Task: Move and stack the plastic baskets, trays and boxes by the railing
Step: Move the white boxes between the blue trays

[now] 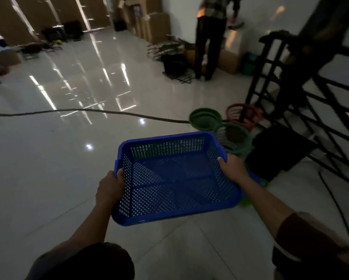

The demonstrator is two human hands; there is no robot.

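Holding the blue perforated plastic basket (175,178) level above the floor, left hand (110,190) and right hand (232,168) each curled in a firm grip on opposite rims. Probably best to keep it flat and lower it squarely by the black metal railing (303,110), clear of the round green baskets (233,138).

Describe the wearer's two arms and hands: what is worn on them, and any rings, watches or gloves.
Both hands are bare: no gloves, and no ring or watch shows. The left hand and its forearm are uncovered up to a dark short sleeve. The right hand leads to a bare forearm, then a brown sleeve pushed up near the elbow.
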